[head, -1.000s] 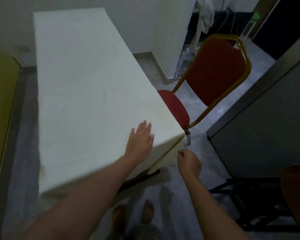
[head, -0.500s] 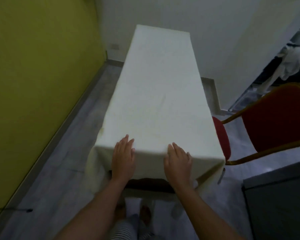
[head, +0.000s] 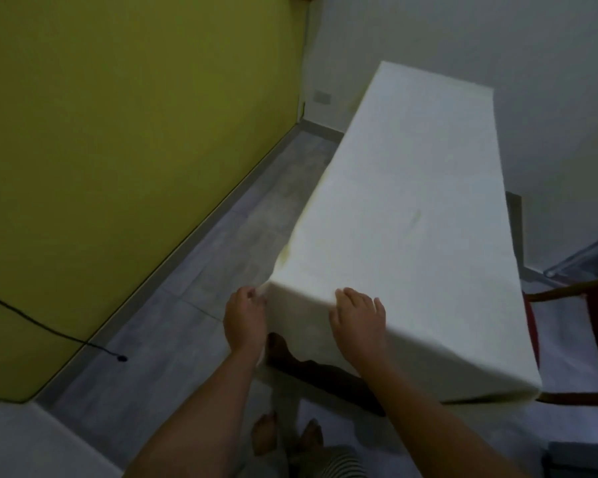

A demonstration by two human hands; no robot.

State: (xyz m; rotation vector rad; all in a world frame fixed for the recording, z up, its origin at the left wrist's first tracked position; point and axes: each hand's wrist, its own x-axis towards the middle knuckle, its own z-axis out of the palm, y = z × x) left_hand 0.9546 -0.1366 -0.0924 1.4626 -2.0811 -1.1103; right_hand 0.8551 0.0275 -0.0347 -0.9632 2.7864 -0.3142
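Observation:
A long table under a cream tablecloth (head: pixel 428 208) runs away from me toward the white back wall. My left hand (head: pixel 244 317) is at the table's near left corner, where its curled fingers pinch the hanging cloth. My right hand (head: pixel 359 317) lies on the near edge of the tabletop, fingers bent over the cloth at the edge. A dark wooden part of the table (head: pixel 311 370) shows below the lifted cloth.
A yellow-green wall (head: pixel 118 150) stands on the left with grey floor (head: pixel 201 305) between it and the table. A black cable (head: pixel 66 338) trails along the floor. A red chair with a gold frame (head: pixel 587 339) stands at the right. My bare feet (head: pixel 287 439) are below.
My view has swung to the left. My left hand left the tabletop and took hold of the cloth at the left corner. My right hand stays on the near edge, fingers now bent.

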